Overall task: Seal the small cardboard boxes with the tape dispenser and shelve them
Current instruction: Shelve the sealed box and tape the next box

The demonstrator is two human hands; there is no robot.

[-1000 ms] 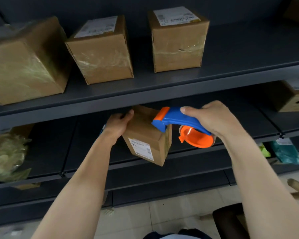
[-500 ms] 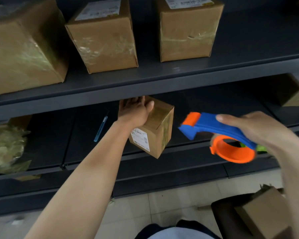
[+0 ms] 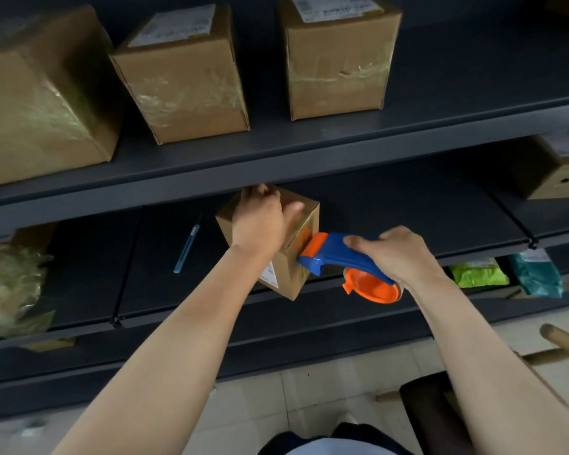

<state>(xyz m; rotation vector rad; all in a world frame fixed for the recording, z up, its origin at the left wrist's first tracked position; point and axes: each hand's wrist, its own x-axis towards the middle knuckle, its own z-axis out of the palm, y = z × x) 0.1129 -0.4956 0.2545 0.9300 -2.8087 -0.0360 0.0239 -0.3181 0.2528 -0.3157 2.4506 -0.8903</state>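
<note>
A small cardboard box (image 3: pixel 294 274) is held in the air in front of the middle shelf, tilted, with a white label on its lower left face. My left hand (image 3: pixel 262 221) grips it from above, fingers over the far edge and thumb on the top. My right hand (image 3: pixel 398 254) holds the blue tape dispenser (image 3: pixel 339 254) by its handle. Its orange front end touches the box's right face, and the orange tape roll hangs below my hand.
Three taped cardboard boxes (image 3: pixel 184 73) stand on the upper dark shelf (image 3: pixel 309 152). A blue pen (image 3: pixel 186 247) lies on the middle shelf, crumpled wrap (image 3: pixel 10 287) at its left and another box (image 3: pixel 559 172) at its right. Green and teal packets (image 3: pixel 480 274) lie lower right.
My right hand swung the dispenser away to the right, then back left against the box's right face. My left hand shifted from the box's side to its top.
</note>
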